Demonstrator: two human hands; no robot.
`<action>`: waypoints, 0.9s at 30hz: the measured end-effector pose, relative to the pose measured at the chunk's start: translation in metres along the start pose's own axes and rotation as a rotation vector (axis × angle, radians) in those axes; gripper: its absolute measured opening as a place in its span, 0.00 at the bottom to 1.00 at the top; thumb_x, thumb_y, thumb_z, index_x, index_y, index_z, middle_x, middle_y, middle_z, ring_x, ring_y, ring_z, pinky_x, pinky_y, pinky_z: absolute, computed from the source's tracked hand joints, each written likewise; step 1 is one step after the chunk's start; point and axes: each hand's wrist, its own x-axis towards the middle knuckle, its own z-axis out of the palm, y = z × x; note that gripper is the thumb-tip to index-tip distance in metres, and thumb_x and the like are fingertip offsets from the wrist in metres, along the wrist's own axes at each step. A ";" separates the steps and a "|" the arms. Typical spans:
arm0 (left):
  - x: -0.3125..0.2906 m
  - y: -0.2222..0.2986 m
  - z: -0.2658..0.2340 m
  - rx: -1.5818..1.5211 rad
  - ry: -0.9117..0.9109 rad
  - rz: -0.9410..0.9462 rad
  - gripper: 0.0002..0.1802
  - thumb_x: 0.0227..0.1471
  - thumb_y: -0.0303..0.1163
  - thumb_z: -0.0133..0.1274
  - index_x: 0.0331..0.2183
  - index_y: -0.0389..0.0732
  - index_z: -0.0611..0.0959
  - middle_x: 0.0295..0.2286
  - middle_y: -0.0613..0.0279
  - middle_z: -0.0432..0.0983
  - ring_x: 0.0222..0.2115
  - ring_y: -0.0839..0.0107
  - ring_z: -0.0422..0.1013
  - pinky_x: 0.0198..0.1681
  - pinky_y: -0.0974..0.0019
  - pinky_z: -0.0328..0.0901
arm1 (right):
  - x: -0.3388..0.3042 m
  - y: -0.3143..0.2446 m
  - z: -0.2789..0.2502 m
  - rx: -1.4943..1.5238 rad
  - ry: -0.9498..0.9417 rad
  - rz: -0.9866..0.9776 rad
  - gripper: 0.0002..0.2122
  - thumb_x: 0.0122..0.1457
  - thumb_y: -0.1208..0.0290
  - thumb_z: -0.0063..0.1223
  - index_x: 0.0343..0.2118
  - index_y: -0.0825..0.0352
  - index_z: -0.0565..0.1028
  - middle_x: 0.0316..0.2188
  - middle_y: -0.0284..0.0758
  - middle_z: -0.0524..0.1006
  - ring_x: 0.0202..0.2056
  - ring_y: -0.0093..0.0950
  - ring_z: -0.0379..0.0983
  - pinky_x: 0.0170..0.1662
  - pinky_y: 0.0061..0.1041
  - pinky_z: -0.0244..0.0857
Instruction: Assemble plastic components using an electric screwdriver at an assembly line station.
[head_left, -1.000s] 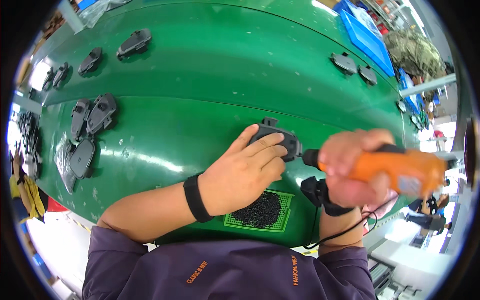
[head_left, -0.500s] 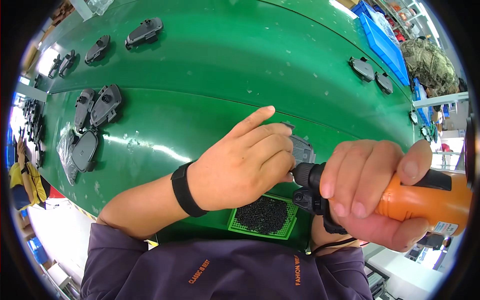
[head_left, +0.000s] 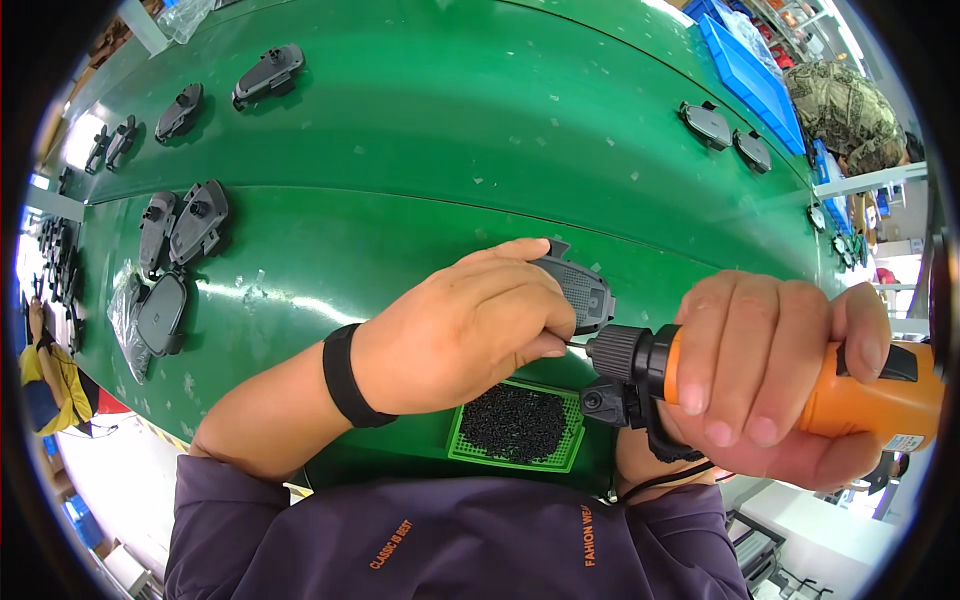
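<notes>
My right hand (head_left: 770,370) wraps round an orange electric screwdriver (head_left: 838,400) with a black ribbed collar, held level and pointing left. Its thin bit reaches to the fingertips of my left hand (head_left: 480,325). Those fingers are curled and pinched together at the bit's tip; whatever they hold is too small or hidden to make out. Just beyond them on the table is a grey device housing (head_left: 583,297) with a perforated panel, partly covered by my left hand. Below my hands sits a green tray (head_left: 573,440) full of small black screws (head_left: 515,424).
Several grey housings stand on the green table (head_left: 400,130) at the far left, among them one pair (head_left: 190,225) and a flat one (head_left: 162,312) beside a clear plastic bag (head_left: 127,320). Two more (head_left: 706,125) are at the far right, near a blue bin (head_left: 750,85) and a person in camouflage (head_left: 845,115).
My left forefinger has come down from its raised position. The screwdriver's collar has drawn slightly away from my left fingers, and the thin bit now shows between them. The whole view has shifted slightly.
</notes>
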 end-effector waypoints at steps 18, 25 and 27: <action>0.001 0.009 0.006 0.070 0.000 -0.104 0.16 0.49 0.30 0.58 0.42 0.39 0.77 0.40 0.54 0.76 0.43 0.58 0.74 0.50 0.57 0.67 | -0.013 0.016 0.009 -0.100 0.254 0.002 0.23 0.41 0.79 0.58 0.44 0.67 0.69 0.36 0.32 0.73 0.35 0.23 0.73 0.36 0.25 0.69; -0.014 0.002 0.011 0.015 0.008 -0.263 0.21 0.57 0.37 0.52 0.50 0.38 0.75 0.47 0.52 0.75 0.47 0.55 0.73 0.47 0.58 0.66 | -0.006 -0.007 0.026 0.129 0.392 0.197 0.22 0.41 0.80 0.57 0.44 0.67 0.69 0.36 0.33 0.73 0.36 0.22 0.72 0.37 0.24 0.68; -0.019 0.000 0.009 0.038 0.001 -0.278 0.21 0.58 0.37 0.51 0.51 0.37 0.75 0.47 0.50 0.75 0.47 0.52 0.73 0.47 0.57 0.66 | -0.004 0.001 0.029 0.107 0.390 0.137 0.22 0.41 0.79 0.57 0.44 0.67 0.69 0.36 0.33 0.73 0.36 0.22 0.72 0.37 0.24 0.68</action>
